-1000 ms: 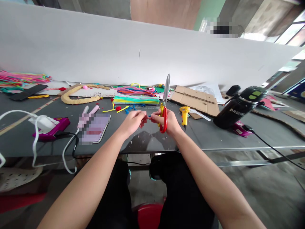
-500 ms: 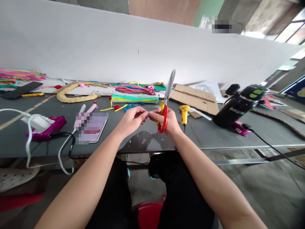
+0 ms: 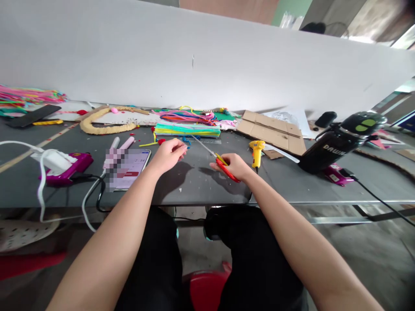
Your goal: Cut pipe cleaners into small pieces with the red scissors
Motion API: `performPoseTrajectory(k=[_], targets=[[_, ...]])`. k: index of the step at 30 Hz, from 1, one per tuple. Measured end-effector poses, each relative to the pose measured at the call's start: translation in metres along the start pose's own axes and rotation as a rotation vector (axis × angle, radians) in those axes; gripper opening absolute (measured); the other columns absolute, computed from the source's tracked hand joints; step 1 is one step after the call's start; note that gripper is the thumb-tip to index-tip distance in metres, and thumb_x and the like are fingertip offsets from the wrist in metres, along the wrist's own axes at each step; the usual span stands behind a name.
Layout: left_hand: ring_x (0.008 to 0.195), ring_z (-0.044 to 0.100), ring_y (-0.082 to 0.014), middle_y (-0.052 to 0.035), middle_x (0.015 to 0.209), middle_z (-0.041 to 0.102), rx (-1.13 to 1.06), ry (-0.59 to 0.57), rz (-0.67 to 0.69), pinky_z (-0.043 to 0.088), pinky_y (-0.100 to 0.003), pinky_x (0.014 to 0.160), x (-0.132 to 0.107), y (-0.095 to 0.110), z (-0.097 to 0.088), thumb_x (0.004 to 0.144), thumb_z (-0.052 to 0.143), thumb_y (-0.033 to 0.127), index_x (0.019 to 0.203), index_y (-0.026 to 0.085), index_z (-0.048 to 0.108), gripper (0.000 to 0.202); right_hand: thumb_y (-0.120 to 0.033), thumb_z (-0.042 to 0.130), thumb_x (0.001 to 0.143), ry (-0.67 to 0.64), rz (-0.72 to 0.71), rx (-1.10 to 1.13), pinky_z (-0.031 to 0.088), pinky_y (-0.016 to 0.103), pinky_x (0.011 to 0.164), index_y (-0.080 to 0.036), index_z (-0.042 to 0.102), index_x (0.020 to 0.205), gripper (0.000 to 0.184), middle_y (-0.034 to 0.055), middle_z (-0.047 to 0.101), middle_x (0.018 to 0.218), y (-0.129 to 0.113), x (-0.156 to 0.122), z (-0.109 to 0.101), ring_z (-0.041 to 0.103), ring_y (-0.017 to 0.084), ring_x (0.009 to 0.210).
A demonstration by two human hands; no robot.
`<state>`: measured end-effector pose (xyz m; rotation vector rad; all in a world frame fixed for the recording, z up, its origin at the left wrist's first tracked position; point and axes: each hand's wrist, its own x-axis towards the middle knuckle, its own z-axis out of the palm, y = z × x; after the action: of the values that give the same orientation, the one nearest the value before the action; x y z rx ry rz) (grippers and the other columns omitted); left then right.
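At centre frame, the right hand clasps red scissors, blades closed, low over the table. The left hand pinches its fingertips beside the blade tip; I cannot tell whether it holds anything. Nothing sits between the blades.

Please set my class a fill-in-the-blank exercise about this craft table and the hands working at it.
1. The right hand grips scissors with ____ handles.
2. The glue gun just right of that hand is ____.
3. The phone lies to the ____ of the left hand.
Missing words: red, yellow, left.
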<state>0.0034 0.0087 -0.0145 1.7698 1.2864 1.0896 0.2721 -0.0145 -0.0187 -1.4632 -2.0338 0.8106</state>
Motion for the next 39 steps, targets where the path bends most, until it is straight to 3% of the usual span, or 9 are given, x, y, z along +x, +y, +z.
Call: performPoseTrajectory(k=[3, 7, 11, 14, 19, 39], targets=[[0.062, 0.058, -0.0149, -0.0032, 0.072, 0.063, 0.004, 0.031, -0.052, 0.046, -0.026, 0.059, 0.012, -0.027, 0.001, 0.084, 0.061, 0.035, 0.081, 0.018, 0.060, 0.017, -0.061, 0.065, 0.072, 0.052, 0.016, -0.145, 0.028, 0.025, 0.056, -0.020, 0.049, 0.064, 0.045, -0.0041, 0.048, 0.061, 0.008, 0.005, 0.007, 0.039, 0.011, 0.061], [0.053, 0.052, -0.0126, -0.0005, 0.066, 0.057, -0.009, 0.077, -0.071, 0.040, -0.024, 0.050, 0.018, -0.042, 0.006, 0.085, 0.059, 0.034, 0.081, 0.020, 0.057, 0.015, -0.059, 0.060, 0.075, 0.114, -0.002, -0.320, 0.026, 0.026, 0.056, -0.021, 0.047, 0.064, 0.042, -0.0019, 0.051, 0.061, 0.016, 0.013, 0.010, 0.039, 0.012, 0.061], [0.051, 0.050, -0.0119, 0.0010, 0.062, 0.055, 0.027, 0.099, -0.008, 0.038, -0.023, 0.050, 0.019, -0.044, 0.007, 0.085, 0.059, 0.035, 0.080, 0.020, 0.057, 0.016, -0.060, 0.057, 0.077, 0.061, -0.055, -0.486, 0.024, 0.028, 0.056, -0.022, 0.053, 0.067, 0.040, 0.0014, 0.056, 0.063, 0.016, 0.020, 0.009, 0.043, 0.015, 0.061], [0.055, 0.053, -0.0121, 0.0005, 0.065, 0.057, 0.044, 0.101, 0.020, 0.040, -0.024, 0.055, 0.020, -0.044, 0.007, 0.084, 0.058, 0.032, 0.079, 0.020, 0.058, 0.014, -0.063, 0.056, 0.078, 0.062, -0.008, -0.539, 0.025, 0.028, 0.057, -0.022, 0.057, 0.071, 0.042, 0.0035, 0.060, 0.067, 0.014, 0.022, 0.009, 0.047, 0.017, 0.063], [0.056, 0.054, -0.0123, 0.0008, 0.065, 0.059, 0.045, 0.089, 0.013, 0.041, -0.025, 0.059, 0.021, -0.043, 0.007, 0.083, 0.057, 0.028, 0.079, 0.019, 0.060, 0.010, -0.068, 0.055, 0.077, 0.082, 0.049, -0.544, 0.025, 0.028, 0.057, -0.022, 0.057, 0.070, 0.047, 0.0039, 0.062, 0.070, 0.013, 0.023, 0.011, 0.048, 0.017, 0.064], [0.056, 0.050, -0.0120, -0.0008, 0.074, 0.064, 0.022, 0.062, 0.002, 0.038, -0.028, 0.059, 0.020, -0.039, 0.007, 0.083, 0.056, 0.032, 0.078, 0.019, 0.062, 0.016, -0.070, 0.055, 0.077, 0.088, 0.019, -0.538, 0.022, 0.029, 0.055, -0.022, 0.053, 0.063, 0.050, 0.0019, 0.056, 0.063, 0.014, 0.025, 0.009, 0.042, 0.015, 0.060]])
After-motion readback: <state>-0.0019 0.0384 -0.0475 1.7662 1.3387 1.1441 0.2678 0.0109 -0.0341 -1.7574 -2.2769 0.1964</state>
